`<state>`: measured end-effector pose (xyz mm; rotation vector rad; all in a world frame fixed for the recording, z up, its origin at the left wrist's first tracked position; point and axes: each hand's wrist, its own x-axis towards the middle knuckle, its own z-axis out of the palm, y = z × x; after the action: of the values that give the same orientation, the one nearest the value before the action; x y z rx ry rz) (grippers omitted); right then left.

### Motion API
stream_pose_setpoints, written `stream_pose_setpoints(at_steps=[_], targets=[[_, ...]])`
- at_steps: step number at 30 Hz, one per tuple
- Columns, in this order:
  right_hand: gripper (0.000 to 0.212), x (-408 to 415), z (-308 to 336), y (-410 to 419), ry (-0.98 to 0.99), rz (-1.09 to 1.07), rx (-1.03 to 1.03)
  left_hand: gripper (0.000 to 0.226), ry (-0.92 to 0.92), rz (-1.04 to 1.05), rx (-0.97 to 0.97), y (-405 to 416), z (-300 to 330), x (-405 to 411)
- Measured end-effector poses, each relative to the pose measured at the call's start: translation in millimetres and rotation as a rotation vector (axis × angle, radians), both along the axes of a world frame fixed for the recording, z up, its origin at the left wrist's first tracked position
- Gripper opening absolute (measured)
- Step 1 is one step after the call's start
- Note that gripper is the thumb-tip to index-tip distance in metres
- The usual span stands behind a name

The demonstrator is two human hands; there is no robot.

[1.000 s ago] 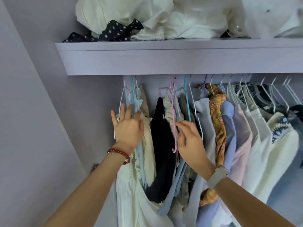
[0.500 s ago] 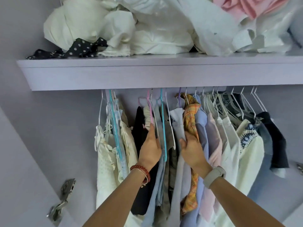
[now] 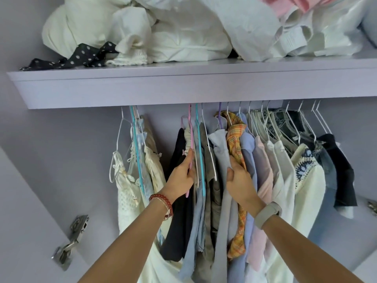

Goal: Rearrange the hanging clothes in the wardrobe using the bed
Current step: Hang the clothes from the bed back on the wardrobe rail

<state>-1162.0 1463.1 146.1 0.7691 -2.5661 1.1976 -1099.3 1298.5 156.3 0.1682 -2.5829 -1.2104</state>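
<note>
Hands work side by side in the middle of the row of hanging clothes [image 3: 263, 160]: the left hand [image 3: 181, 176] curls its fingers around the pink hanger [image 3: 190, 144] beside the black garment [image 3: 177, 190], while the right hand [image 3: 240, 182] grips a fold of the pale lilac shirt [image 3: 220, 152], its fingers tucked against the orange plaid shirt [image 3: 234, 137]. Judging by the grips, she is bracketing a small bunch to lift off together. Between her hands hang blue and grey pieces, packed tight.

head view, close, angled up into wardrobe [image 3: 142, 92]
</note>
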Motion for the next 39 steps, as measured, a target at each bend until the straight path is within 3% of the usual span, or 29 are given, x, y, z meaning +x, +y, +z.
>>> stream_pose_setpoints(at_steps=[4,9,14,18,22,26,35,39], targets=[[0.041,17,1,-7,0.361,0.039,0.010,0.058,0.021,0.033,0.108,6,-3,1],[0.044,8,3,-15,0.258,-0.067,0.194,0.053,0.072,0.176,0.223,9,-3,5],[0.045,-4,16,-4,0.540,-0.254,0.485,0.064,0.096,0.354,0.091,29,5,-8],[0.054,-19,25,3,0.355,-0.340,0.462,0.098,0.007,0.405,-0.046,40,15,-24],[0.052,-28,26,9,0.369,-0.415,0.429,0.079,0.083,0.389,0.000,52,18,-32],[0.056,-38,24,9,0.232,-0.433,0.476,0.059,0.164,0.428,0.111,51,12,-27],[0.041,-45,28,10,0.183,-0.463,0.379,0.060,0.189,0.546,0.218,40,11,-29],[0.042,-45,27,16,0.192,-0.432,0.411,0.054,0.177,0.510,0.181,27,7,-26]])
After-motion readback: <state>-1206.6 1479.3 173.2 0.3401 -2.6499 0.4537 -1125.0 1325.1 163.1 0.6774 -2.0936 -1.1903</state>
